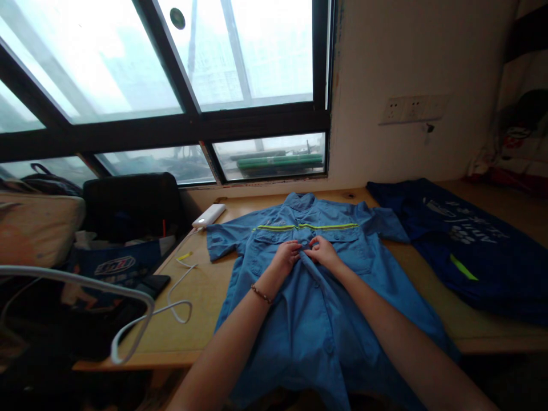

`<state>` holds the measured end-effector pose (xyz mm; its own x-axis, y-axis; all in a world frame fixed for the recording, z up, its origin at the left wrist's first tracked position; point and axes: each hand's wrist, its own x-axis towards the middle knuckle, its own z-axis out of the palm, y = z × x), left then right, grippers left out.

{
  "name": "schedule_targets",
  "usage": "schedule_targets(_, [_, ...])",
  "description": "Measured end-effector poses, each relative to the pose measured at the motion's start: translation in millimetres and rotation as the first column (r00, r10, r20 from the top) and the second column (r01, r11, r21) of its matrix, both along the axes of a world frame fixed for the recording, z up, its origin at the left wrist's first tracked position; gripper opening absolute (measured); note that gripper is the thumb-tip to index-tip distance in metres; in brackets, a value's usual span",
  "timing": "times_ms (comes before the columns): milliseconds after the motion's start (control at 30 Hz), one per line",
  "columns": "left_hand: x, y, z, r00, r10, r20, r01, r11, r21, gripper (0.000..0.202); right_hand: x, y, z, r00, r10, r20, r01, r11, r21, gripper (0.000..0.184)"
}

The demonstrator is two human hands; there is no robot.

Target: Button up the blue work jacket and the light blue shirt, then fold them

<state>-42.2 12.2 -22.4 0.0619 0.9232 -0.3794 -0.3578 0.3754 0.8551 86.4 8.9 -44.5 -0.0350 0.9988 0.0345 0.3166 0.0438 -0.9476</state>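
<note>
Shirt [295, 308], blue, short-slv, 1 pc, on tbl [194, 311]; L hand [286, 257] & R hand [324, 253] fingers pinching front placket [322, 299].

You have one left hand [286, 257] and one right hand [324, 254], two in all, and one bracelet [260, 293]. You count one blue shirt [295, 319] with two short sleeves [225, 231], and one navy garment [479, 251], so two garments on your one desk [184, 331]. You also see one white power bank [209, 216]; whether the white cable [85, 277] is one length or several, you cannot tell.
</note>
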Motion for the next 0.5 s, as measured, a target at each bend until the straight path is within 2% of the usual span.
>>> schedule_targets(133, [-2, 2, -3.2, 1.000, -0.015, 0.018, 0.014, 1.000, 0.008, 0.033, 0, -3, 3.5, 1.000, 0.007, -0.022, -0.007, 1.000, 0.015, 0.029])
schedule_targets(267, [-2, 3, -6.8, 1.000, -0.013, 0.014, 0.012, 1.000, 0.025, 0.036, -1, -9, 8.5, 0.999, -0.018, 0.032, 0.013, 0.989, 0.145, 0.030])
schedule_targets(400, [-1, 3, -11.6, 1.000, 0.006, -0.028, -0.002, 0.990, 0.138, 0.034, 1, -8, 10.1, 0.998, 0.007, 0.057, -0.014, 0.993, 0.119, 0.031])
schedule_targets(500, [1, 5, -16.6, 0.992, -0.024, -0.121, 0.052, 0.971, 0.234, 0.031, 1, -7, 16.3, 0.989, -0.063, 0.136, 0.046, 0.991, 0.123, 0.025])
